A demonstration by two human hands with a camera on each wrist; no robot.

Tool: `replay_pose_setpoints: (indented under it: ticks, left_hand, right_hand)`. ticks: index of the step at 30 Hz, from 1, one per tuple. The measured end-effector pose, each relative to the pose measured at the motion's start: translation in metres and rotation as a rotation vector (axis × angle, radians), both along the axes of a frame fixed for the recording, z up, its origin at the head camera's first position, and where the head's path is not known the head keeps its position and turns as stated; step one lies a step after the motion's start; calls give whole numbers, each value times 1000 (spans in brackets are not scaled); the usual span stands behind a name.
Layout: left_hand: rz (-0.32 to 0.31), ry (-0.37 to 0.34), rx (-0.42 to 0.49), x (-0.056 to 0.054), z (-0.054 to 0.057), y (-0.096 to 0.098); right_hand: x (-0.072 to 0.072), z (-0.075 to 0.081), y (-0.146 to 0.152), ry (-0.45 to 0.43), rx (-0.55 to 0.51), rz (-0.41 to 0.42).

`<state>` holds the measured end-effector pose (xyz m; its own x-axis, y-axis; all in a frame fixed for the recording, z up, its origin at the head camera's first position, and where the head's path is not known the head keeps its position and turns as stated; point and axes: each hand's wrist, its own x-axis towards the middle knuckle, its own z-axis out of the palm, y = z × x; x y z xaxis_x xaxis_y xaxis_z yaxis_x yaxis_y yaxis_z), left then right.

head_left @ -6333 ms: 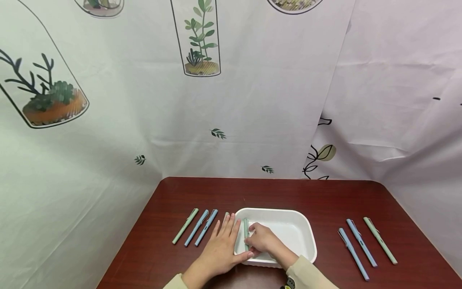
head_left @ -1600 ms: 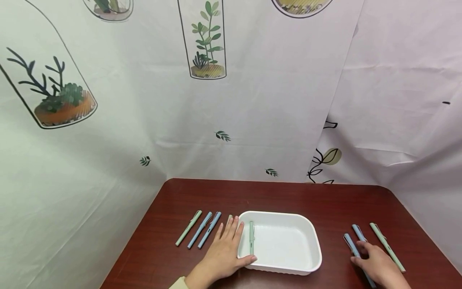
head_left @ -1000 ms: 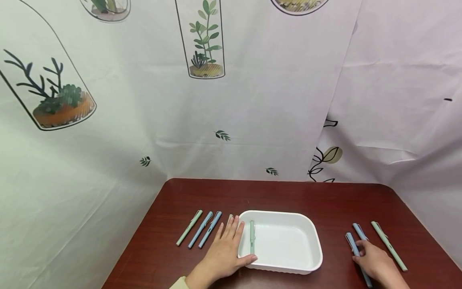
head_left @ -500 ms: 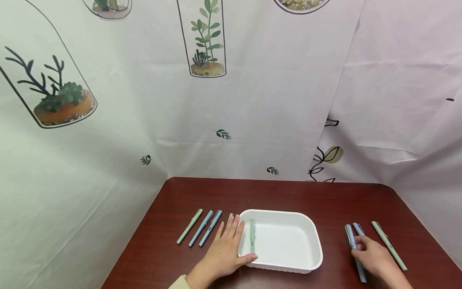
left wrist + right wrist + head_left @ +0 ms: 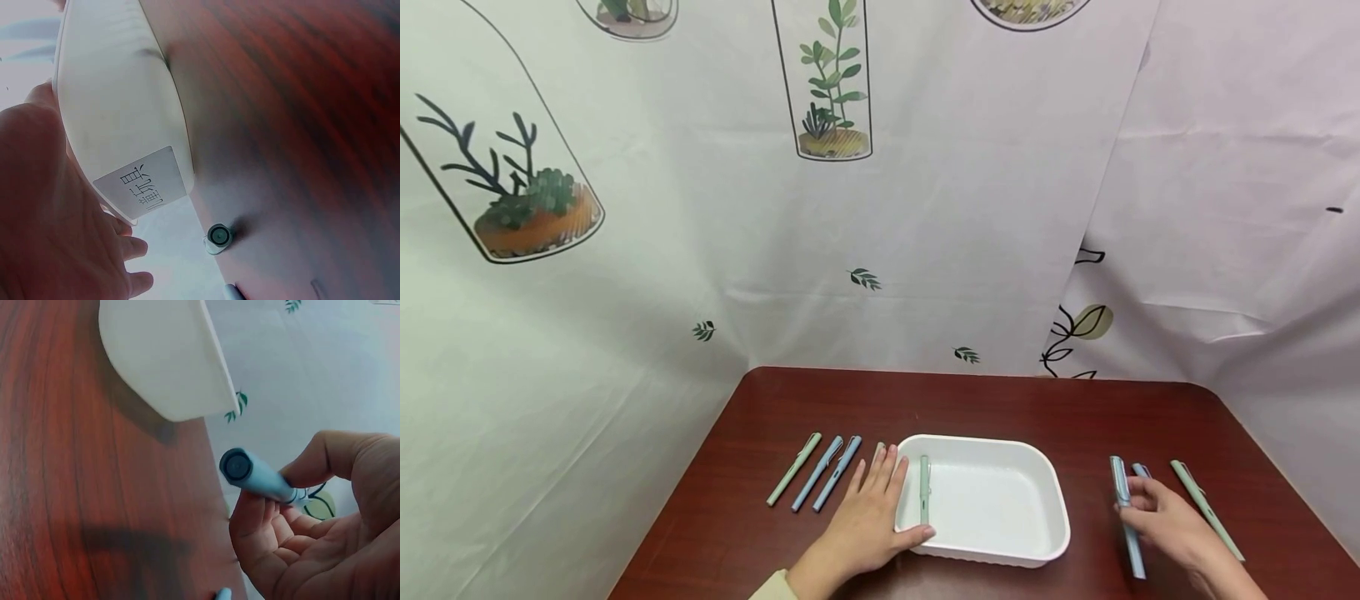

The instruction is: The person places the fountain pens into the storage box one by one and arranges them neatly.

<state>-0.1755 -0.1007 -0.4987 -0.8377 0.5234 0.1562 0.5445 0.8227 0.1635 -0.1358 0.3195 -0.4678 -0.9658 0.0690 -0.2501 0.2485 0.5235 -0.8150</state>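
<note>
Between thumb and fingers my right hand (image 5: 1176,525) pinches a blue pen (image 5: 1127,518); the right wrist view shows the pen (image 5: 262,480) raised off the table, end towards the camera. My left hand (image 5: 865,517) lies with straight fingers against the left rim of a white plastic tray (image 5: 992,554), its thumb over the front corner. Inside the tray, along its left side, lies a green pen (image 5: 924,492). A second blue pen (image 5: 1141,471), partly hidden by my right hand, and a green pen (image 5: 1206,508) lie at the right.
Left of the tray lie a green pen (image 5: 793,469), a blue pen (image 5: 817,474) and another blue pen (image 5: 837,474). One more green pen (image 5: 880,447) is mostly covered by my left hand. A printed cloth (image 5: 925,233) hangs behind the dark red table (image 5: 1000,400).
My right hand has gone from the tray to the right-hand pens, gripped the nearest blue one and lifted it, shifting slightly left. The green pen stays in the tray; my left hand keeps its place.
</note>
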Motion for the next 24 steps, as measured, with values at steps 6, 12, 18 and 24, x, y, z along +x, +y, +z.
replay_pose_setpoints:
  ticks: [6,12,18,24]
  left_hand:
    - [3,1,10,1,0,0]
    - [-5,23,29,2,-2,0]
    - [4,-11,25,2,-1,-1]
    - [2,-7,22,2,0,-1]
  right_hand:
    - [2,9,-10,-1,-68,-25]
    - [2,16,-18,13,-80,-57]
    - [2,16,-25,30,-164,-60]
    - [2,19,-32,65,-231,-61]
